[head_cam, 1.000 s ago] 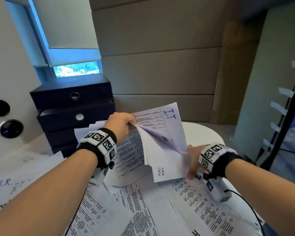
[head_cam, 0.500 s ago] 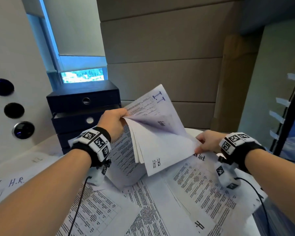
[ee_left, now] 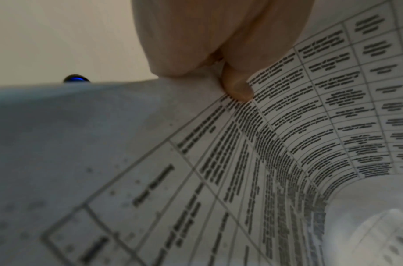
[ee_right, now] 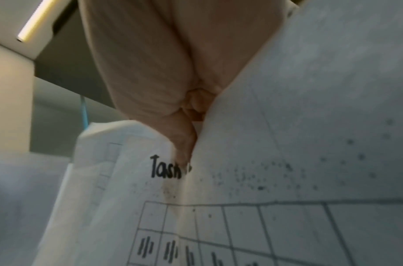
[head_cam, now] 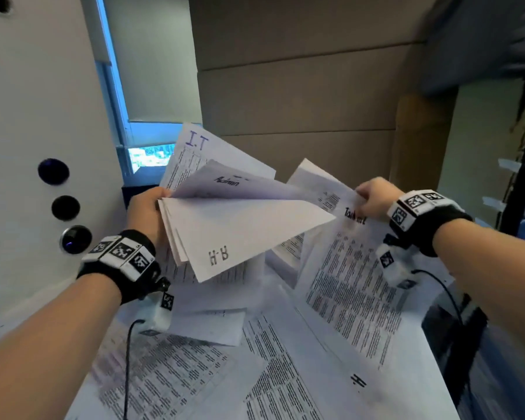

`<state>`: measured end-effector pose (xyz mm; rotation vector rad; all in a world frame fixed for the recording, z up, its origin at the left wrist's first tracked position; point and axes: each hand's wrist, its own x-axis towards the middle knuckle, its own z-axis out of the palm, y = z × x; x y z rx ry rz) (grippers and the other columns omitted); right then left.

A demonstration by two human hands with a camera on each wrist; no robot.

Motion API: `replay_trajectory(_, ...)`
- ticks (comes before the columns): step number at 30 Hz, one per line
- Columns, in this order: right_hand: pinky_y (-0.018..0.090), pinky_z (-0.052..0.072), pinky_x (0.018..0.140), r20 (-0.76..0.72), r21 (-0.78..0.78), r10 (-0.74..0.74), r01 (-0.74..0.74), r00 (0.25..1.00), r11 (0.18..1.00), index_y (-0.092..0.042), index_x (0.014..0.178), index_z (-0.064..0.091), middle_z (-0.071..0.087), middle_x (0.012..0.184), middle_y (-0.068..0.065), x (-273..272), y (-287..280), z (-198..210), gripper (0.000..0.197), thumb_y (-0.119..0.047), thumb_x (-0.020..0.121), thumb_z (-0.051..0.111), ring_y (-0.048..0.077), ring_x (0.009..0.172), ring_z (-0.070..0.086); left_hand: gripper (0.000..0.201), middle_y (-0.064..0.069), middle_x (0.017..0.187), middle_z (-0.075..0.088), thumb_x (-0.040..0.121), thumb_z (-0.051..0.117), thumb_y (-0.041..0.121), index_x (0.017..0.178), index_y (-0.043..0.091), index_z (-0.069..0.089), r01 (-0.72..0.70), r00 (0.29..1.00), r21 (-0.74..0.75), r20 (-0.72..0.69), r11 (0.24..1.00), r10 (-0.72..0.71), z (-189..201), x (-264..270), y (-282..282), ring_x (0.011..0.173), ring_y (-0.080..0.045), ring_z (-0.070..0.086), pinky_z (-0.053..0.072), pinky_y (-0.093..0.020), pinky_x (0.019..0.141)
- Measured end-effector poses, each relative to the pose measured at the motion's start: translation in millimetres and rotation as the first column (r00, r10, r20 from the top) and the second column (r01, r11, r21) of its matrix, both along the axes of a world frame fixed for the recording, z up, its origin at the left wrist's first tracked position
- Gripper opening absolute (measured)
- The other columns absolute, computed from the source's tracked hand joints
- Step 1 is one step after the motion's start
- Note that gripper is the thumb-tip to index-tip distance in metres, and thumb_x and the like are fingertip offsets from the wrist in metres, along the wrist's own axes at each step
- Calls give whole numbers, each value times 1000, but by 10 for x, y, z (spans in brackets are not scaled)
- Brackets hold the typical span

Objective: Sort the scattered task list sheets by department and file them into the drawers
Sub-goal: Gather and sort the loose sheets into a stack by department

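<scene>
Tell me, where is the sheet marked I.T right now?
In the head view, the I.T sheet stands at the back of the fanned stack that the left hand holds up, in front of the window.

**Your table, covered in paper**

You are standing over a white table (head_cam: 15,321) whose top is almost wholly covered by loose printed sheets (head_cam: 285,374). They overlap at odd angles, most lying face up with dense text and grids. One long sheet (head_cam: 355,310) near your right side bears a handwritten mark at its near end.
</scene>
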<state>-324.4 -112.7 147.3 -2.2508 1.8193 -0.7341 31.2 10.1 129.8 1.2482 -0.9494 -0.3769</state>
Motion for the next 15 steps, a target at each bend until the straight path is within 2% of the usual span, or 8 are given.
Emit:
replay_trajectory(2,27,48,60,20,-74,16,-15,1000,997,-21,66,64,64,72,3,59,75,261,28,1,81,58,22,75,61,16,4,44,51,77,52,15,61,12,55,77,980,-13,-181,997,-78,22,115,141,46,-12,51,39,-21,49)
replay_trajectory(3,28,49,63,36,-104,17,-13,999,995,-21,69,65,65,76,4,98,121,384,28,2,81,56,23,77,62,12,-1,49,53,70,58,20,63,10,56,118,963,-17,-242,993,-119,24,189,208,48,-17,52,40,-23,50)
replay_trajectory(5,30,50,65,19,-157,34,-30,999,987,-17,71,66,67,83,10,192,212,611,25,5,79,56,27,81,63,13,-6,55,54,55,64,25,59,13,63,103,950,-18,-294,995,-104,21,356,306,54,-23,51,41,-28,53)
replay_trajectory(7,31,46,61,9,-233,58,-54,998,971,-4,75,66,67,86,19,315,292,824,15,4,76,54,35,84,64,15,-4,48,53,63,60,21,50,14,63,55,957,-30,-285,998,-62,4,506,407,48,-22,49,40,-26,50)
replay_trajectory(9,33,45,62,46,-312,65,-48,997,949,2,85,66,66,89,23,459,389,1022,15,2,79,52,35,82,63,17,-3,47,52,69,57,18,53,14,61,63,953,-51,-294,997,-75,35,579,519,45,-21,48,40,-24,48)
replay_trajectory(12,35,49,67,46,-371,102,-77,994,925,4,91,68,66,85,20,670,485,1242,20,2,80,51,27,77,59,40,5,37,49,83,52,6,44,15,59,34,965,-62,-258,997,-49,59,682,632,34,-9,47,36,-12,37)
replay_trajectory(13,35,51,70,67,-398,111,-76,992,914,2,91,70,67,86,18,735,515,1299,21,2,81,52,28,81,62,45,6,35,46,84,50,3,42,16,57,4,969,-54,-245,999,-17,62,696,664,33,-7,45,35,-12,36)
replay_trajectory(15,33,53,73,97,-407,126,-76,987,910,-6,93,72,69,90,13,855,577,1393,18,-2,84,57,29,87,64,35,1,40,45,83,50,6,49,15,54,-2,965,-2,-261,1000,1,41,764,712,40,-15,44,36,-19,42)
